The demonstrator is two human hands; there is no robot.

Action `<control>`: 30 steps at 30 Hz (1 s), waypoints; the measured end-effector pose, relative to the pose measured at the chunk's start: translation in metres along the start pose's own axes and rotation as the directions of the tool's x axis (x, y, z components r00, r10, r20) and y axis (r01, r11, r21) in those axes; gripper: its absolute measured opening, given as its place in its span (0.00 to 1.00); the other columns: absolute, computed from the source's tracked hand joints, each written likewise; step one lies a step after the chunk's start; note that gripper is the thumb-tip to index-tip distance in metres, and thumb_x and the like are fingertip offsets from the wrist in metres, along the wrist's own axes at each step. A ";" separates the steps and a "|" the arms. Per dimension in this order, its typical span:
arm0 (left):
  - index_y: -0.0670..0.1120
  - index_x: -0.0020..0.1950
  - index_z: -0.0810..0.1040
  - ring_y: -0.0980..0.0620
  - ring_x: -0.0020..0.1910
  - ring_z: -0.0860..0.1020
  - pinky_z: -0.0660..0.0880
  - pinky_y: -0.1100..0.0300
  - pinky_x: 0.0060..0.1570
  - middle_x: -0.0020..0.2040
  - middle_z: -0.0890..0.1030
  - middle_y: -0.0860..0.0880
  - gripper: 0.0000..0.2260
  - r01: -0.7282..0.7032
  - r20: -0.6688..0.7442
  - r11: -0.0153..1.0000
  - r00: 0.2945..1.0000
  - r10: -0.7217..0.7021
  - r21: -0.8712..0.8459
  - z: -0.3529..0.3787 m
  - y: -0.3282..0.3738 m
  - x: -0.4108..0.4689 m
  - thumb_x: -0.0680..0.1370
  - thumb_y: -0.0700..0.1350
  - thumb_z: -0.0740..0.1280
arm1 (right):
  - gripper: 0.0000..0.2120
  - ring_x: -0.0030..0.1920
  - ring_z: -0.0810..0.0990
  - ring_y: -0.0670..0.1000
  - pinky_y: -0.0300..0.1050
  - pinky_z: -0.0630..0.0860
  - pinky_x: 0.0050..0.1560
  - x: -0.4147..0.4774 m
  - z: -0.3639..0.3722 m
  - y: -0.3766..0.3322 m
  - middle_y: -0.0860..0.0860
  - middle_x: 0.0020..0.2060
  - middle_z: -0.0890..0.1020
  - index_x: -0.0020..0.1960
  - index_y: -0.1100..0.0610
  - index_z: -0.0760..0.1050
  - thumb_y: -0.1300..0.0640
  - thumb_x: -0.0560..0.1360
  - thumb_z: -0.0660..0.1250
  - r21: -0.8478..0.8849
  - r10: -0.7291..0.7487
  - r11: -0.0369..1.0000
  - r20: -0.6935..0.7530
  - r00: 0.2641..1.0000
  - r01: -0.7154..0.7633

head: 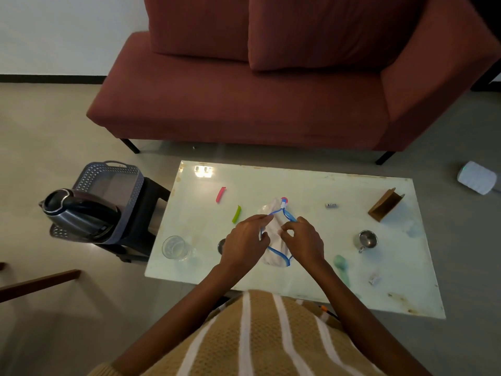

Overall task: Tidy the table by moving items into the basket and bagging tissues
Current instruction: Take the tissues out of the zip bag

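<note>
The clear bag (pixel 278 256) with the blue zip rim lies at the centre of the frame on the pale table (pixel 298 183), stuffed with white tissues (pixel 274 213), its red and white slider (pixel 283 202) at the far end. Both hands work its mouth: the left hand (pixel 245 237) curves its fingers over the rim on its side and holds it, while the right hand (pixel 303 238) pinches the opposite rim between thumb and forefinger. This looks like bringing the two edges together so the zip can close over the tissues. Around the bag, things wait to be cleared: a green clip (pixel 236 214) and a pink clip (pixel 221 194) up and to the left, a glass (pixel 174 246) at lower left, a metal cup (pixel 366 240) and a wooden stand (pixel 385 204) to the right. The basket (pixel 113 169) sits off the table at middle left, within reach, and holds a kettle (pixel 78 210).
</note>
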State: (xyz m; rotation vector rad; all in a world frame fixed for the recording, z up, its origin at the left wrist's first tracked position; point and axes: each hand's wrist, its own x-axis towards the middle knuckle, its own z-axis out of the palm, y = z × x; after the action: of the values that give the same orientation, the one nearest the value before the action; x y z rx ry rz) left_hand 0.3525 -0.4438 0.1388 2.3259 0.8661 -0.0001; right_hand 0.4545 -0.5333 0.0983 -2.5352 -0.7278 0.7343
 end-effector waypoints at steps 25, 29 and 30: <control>0.47 0.72 0.65 0.51 0.59 0.77 0.73 0.60 0.56 0.70 0.71 0.50 0.23 0.032 0.129 0.994 0.991 -0.019 -0.103 0.016 -0.009 0.005 0.78 0.46 0.64 | 0.09 0.65 0.69 0.54 0.41 0.67 0.59 -0.009 -0.008 0.000 0.53 0.63 0.76 0.49 0.63 0.82 0.58 0.75 0.67 0.363 -0.137 0.925 0.031 0.990 0.117; 0.47 0.73 0.63 0.49 0.62 0.75 0.74 0.55 0.61 0.71 0.69 0.49 0.24 0.057 0.170 0.993 0.985 -0.039 -0.106 0.018 -0.009 0.005 0.78 0.43 0.62 | 0.07 0.63 0.71 0.53 0.38 0.66 0.55 -0.013 -0.013 0.003 0.52 0.61 0.77 0.48 0.62 0.81 0.59 0.74 0.68 0.385 -0.125 0.913 -0.046 0.991 0.133; 0.47 0.73 0.63 0.49 0.63 0.74 0.73 0.54 0.61 0.71 0.69 0.49 0.24 0.059 0.176 0.993 0.984 -0.039 -0.107 0.019 -0.009 0.005 0.77 0.43 0.63 | 0.07 0.61 0.72 0.53 0.37 0.66 0.53 -0.014 -0.014 0.003 0.52 0.59 0.78 0.48 0.62 0.81 0.59 0.74 0.68 0.389 -0.127 0.910 -0.065 0.990 0.142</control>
State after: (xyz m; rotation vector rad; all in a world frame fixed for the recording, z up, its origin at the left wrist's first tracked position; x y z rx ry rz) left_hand 0.3549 -0.4466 0.1178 2.1633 0.8143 -0.1684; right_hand 0.4540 -0.5464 0.1130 -2.1078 -0.6586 0.7019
